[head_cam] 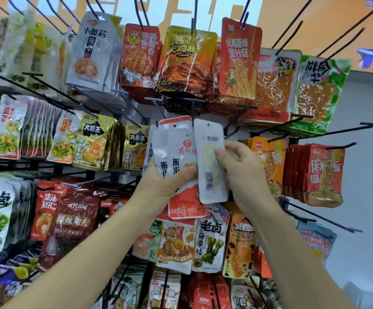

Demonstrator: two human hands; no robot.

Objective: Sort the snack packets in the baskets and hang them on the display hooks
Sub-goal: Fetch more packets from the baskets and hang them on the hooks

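Both forearms raised in front of the display rack [47, 167], hands side by side at centre

- Left hand [167, 181]: grip clamped on a fanned stack of white-and-red packets [176, 152], thumb across the fronts, printed faces toward the camera
- Right hand [241, 172]: grip pinched on a single white packet [211, 161], thumb on its right edge; back side with barcode shows, hang hole at the top
- White packet upright, its left edge overlapping the stack; held in air in front of the rack's middle row, not on any hook
- Just behind the right hand: orange packets [270, 161] hanging
- Above them a bare hook [328, 133] juts out to the right
- Top row: a red packet [239, 61] among other full hooks
- Farthest back: orange wall [279, 16]
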